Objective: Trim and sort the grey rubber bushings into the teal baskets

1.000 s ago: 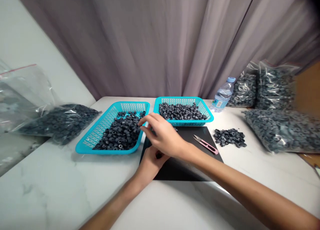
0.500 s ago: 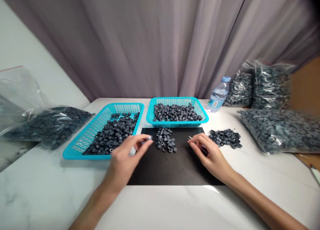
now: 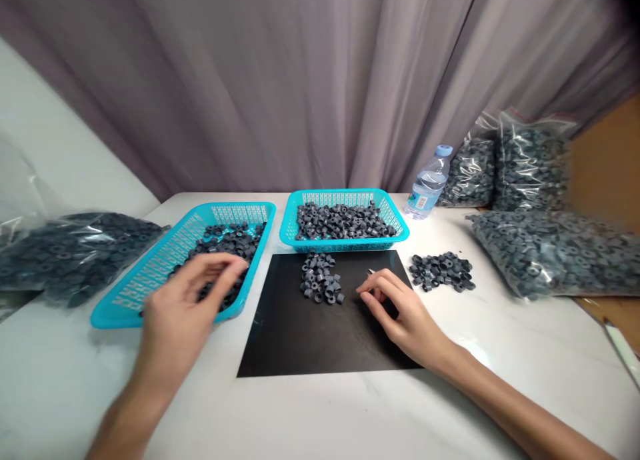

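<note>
My left hand (image 3: 187, 300) hovers over the near part of the left turquoise basket (image 3: 115, 303), thumb and fingertips drawn together; what lies between them, if anything, I cannot make out. Dark grey short ring-shaped pieces (image 3: 245, 243) fill much of that basket. Over the right part of a black mat (image 3: 300, 343), my right hand (image 3: 395, 307) is curled round a slim tool, mostly hidden, whose thin pale tip (image 3: 371, 271) shows past the fingers. A small heap of the same pieces (image 3: 323, 280) lies on the mat, left of my right hand.
A second turquoise basket (image 3: 345, 248) of pieces stands behind the mat. Right of the mat lies a loose pile (image 3: 443, 272). A water bottle (image 3: 429, 183) and filled clear bags (image 3: 555, 253) stand farther right; another filled bag (image 3: 95, 247) lies at left.
My left hand has moved left, from the mat's edge to over the left basket. My right hand stays over the mat's right side. The view has shifted slightly.
</note>
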A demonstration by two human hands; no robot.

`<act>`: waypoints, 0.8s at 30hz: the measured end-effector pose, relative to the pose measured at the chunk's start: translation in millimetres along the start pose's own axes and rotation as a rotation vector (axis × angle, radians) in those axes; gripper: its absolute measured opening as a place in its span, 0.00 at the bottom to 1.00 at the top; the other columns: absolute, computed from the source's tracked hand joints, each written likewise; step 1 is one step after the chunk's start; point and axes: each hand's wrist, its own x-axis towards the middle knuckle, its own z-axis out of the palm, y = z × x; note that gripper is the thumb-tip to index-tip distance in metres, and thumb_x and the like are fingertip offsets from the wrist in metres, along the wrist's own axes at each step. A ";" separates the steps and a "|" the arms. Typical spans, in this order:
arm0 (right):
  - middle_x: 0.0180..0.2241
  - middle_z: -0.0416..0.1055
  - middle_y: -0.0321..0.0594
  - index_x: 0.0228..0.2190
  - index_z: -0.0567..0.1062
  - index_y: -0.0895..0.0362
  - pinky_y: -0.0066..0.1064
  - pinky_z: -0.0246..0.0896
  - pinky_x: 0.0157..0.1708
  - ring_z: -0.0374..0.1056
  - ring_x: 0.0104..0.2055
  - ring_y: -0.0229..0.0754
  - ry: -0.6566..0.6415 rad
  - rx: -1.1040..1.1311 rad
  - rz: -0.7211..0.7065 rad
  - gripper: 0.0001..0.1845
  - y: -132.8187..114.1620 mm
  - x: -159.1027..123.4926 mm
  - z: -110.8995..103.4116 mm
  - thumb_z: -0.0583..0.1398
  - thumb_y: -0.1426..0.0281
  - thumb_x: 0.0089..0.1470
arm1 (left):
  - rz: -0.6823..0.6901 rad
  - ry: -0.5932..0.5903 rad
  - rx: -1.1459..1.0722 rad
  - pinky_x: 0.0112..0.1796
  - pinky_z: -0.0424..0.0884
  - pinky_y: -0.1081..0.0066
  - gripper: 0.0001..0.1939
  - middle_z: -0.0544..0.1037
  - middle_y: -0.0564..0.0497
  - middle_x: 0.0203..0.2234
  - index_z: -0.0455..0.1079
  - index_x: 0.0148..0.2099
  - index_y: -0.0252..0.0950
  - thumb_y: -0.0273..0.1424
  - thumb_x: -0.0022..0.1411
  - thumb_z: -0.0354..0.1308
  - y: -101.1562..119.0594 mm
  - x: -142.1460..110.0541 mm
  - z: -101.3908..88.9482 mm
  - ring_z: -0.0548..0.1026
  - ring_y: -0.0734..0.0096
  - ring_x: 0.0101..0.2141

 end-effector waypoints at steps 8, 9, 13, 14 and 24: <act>0.40 0.71 0.41 0.45 0.71 0.53 0.34 0.66 0.39 0.69 0.39 0.42 -0.130 0.070 -0.046 0.11 -29.3 -12.2 17.2 0.63 0.64 0.63 | -0.233 -0.588 -0.587 0.42 0.80 0.72 0.10 0.85 0.50 0.38 0.78 0.42 0.40 0.40 0.65 0.63 32.9 -54.7 54.4 0.84 0.64 0.40; 0.38 0.72 0.40 0.44 0.71 0.54 0.34 0.66 0.38 0.69 0.39 0.42 -0.115 0.070 -0.056 0.11 -30.9 -12.6 18.1 0.64 0.64 0.63 | -0.267 -0.611 -0.629 0.43 0.81 0.71 0.10 0.85 0.50 0.38 0.77 0.42 0.39 0.40 0.66 0.62 33.8 -57.7 57.4 0.84 0.63 0.40; 0.35 0.72 0.40 0.41 0.72 0.54 0.33 0.65 0.36 0.69 0.36 0.40 -0.042 0.101 -0.057 0.04 -31.3 -12.9 17.8 0.60 0.68 0.66 | -0.333 -0.660 -0.760 0.41 0.82 0.68 0.09 0.84 0.47 0.42 0.77 0.39 0.37 0.37 0.67 0.62 36.5 -61.5 64.4 0.84 0.63 0.40; 0.35 0.72 0.40 0.41 0.72 0.54 0.33 0.65 0.36 0.69 0.36 0.40 -0.046 0.116 -0.054 0.03 -31.0 -13.1 17.3 0.59 0.69 0.66 | -0.344 -0.668 -0.778 0.40 0.82 0.68 0.09 0.84 0.47 0.42 0.77 0.38 0.37 0.37 0.66 0.62 37.3 -61.1 65.2 0.84 0.64 0.39; 0.32 0.69 0.36 0.40 0.73 0.54 0.31 0.62 0.35 0.67 0.33 0.38 -0.118 0.202 0.024 0.04 -29.2 -14.1 18.3 0.58 0.69 0.66 | -0.207 -0.613 -0.624 0.44 0.80 0.69 0.07 0.84 0.50 0.41 0.77 0.38 0.39 0.35 0.67 0.60 41.5 -61.4 65.9 0.83 0.66 0.41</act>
